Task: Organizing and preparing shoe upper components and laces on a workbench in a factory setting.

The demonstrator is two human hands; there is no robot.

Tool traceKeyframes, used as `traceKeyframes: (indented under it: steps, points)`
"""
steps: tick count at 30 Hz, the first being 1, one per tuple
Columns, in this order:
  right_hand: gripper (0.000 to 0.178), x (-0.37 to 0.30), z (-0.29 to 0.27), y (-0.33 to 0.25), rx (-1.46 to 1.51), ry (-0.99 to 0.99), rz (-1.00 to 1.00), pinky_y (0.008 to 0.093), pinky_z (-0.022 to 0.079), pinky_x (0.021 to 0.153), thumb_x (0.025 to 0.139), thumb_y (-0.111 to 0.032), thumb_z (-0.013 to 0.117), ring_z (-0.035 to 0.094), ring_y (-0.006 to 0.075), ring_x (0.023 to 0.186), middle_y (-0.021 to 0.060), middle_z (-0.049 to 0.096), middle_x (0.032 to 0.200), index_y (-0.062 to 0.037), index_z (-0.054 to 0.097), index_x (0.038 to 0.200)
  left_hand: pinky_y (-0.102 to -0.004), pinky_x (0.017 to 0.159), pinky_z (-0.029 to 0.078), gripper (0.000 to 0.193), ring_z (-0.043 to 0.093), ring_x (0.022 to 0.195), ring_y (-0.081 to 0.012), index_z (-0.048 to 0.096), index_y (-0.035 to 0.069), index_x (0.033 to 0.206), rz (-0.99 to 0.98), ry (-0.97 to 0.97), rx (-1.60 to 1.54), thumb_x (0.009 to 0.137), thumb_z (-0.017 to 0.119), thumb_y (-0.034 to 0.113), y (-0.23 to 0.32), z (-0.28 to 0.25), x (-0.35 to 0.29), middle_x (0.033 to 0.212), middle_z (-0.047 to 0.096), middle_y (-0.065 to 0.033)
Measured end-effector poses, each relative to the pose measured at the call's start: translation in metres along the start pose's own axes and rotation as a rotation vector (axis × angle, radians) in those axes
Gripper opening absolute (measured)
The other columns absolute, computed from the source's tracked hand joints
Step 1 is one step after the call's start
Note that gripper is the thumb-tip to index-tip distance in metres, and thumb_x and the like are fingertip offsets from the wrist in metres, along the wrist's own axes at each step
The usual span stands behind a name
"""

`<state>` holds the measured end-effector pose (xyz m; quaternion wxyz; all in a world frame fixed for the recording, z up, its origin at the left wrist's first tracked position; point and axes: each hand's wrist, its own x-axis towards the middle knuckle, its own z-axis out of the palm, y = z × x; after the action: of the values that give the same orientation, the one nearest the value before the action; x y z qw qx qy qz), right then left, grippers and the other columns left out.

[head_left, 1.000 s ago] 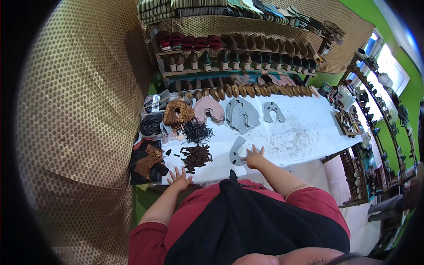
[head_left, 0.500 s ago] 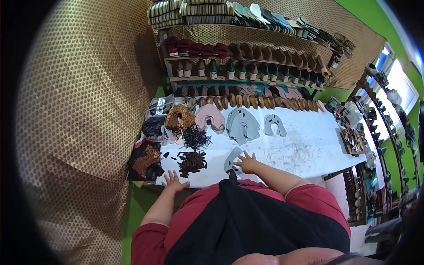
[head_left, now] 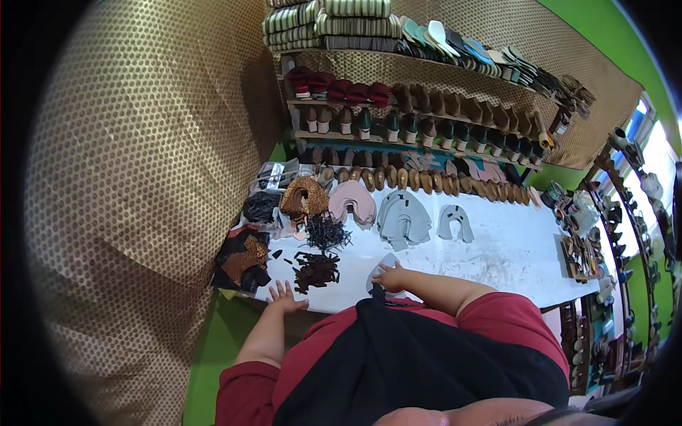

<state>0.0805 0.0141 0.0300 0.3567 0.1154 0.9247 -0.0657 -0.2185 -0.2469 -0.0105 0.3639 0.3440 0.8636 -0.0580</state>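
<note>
My left hand (head_left: 285,299) lies near the front edge of the white-covered table, fingers spread, holding nothing. A pile of short dark brown strips (head_left: 317,272) sits just beyond it to the right. My right hand (head_left: 390,277) is at a curved grey shoe upper piece (head_left: 383,263) close to my body, its fingers drawn together on that piece and partly hiding it. Farther back lie a stack of grey shoe uppers (head_left: 403,219), a smaller grey upper stack (head_left: 455,223), pink uppers (head_left: 351,202) and leopard-print uppers (head_left: 304,197). Thin black strips (head_left: 327,233) are heaped in front of these.
Leopard and black scraps (head_left: 245,260) cover the table's left corner. Brown shoe parts (head_left: 426,182) line the back edge below a shelf rack (head_left: 419,140) of shoes. A tray of tools (head_left: 581,257) stands at the right end. A patterned gold curtain (head_left: 142,177) hangs left.
The view has shifted, so the table appears lower and farther right. My right hand has moved left on the grey piece, and its spread fingers have drawn together. My left hand stays spread.
</note>
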Motion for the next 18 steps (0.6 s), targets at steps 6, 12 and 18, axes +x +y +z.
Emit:
traceKeyframes:
  steps: [6,12,18]
  points:
    - [0.063,-0.004,0.01,0.007,-0.013,0.077,-0.01,0.076,0.02,0.108,0.091,-0.02,0.056,0.015,0.0311,0.151,-0.01,0.028,0.161,-0.0305,0.037,0.151,-0.0676,0.113,-0.003,0.13,-0.024,0.146,-0.0437,-0.019,0.019,0.155,0.013,0.018,0.004,0.072,0.061,0.08,0.005,-0.004,-0.006,0.16,-0.027,-0.0155]
    - [0.064,-0.006,0.006,0.003,-0.013,0.139,-0.052,0.0751,0.019,0.108,0.092,-0.022,0.056,0.014,0.0306,0.151,-0.0091,0.025,0.161,-0.0279,0.034,0.152,-0.0669,0.113,-0.004,0.128,-0.026,0.145,-0.0431,-0.018,0.019,0.155,0.008,0.009,-0.013,0.074,0.061,0.078,0.001,-0.002,-0.007,0.16,-0.028,-0.0152]
    - [0.059,-0.003,0.022,0.004,0.037,0.121,-0.11,0.0739,0.019,0.109,0.097,-0.037,0.047,0.015,0.0299,0.151,-0.0061,0.027,0.161,-0.0271,0.031,0.153,-0.0664,0.113,-0.004,0.127,-0.025,0.145,-0.0437,-0.018,0.019,0.155,0.015,0.011,-0.013,0.075,0.06,0.079,0.0,-0.002,-0.007,0.159,-0.028,-0.016]
